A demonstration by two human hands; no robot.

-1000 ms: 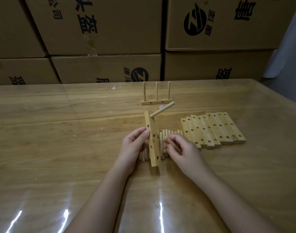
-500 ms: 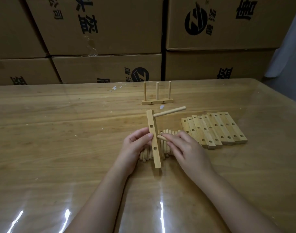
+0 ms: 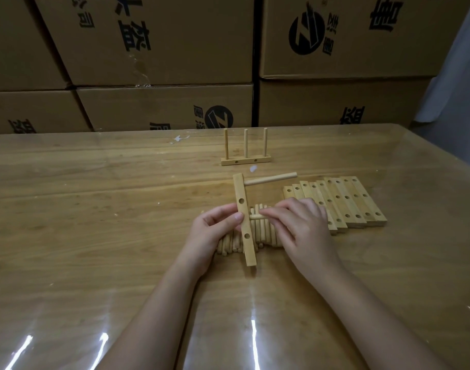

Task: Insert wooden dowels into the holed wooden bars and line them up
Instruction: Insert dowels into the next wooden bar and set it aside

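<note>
**Recorder:** Nearest you first. What were the hands doing?

**Observer:** Your left hand pinched the held bar and stood it on edge across the loose dowel pile. Your right hand curled round a second dowel, with its tip against the bar's right side, about midway.

**Recorder:** Seated, or only touching?

**Observer:** Could not tell, as your fingers hid most of it. One first dowel already stuck out to the right near the bar's top. The lower stretch carried none.

**Recorder:** Risks?

**Observer:** If you pushed off-axis, the tip could jam at the rim or twist the bar out of that pinch. A slip would likely scatter the pile beneath.

**Recorder:** Farther out?

**Observer:** Blank bars lay side by side just beyond your right hand, so a careless wrist could nudge the row. Beyond them one finished bar stood on the table with three upright dowels, well apart, before cardboard boxes.
</note>
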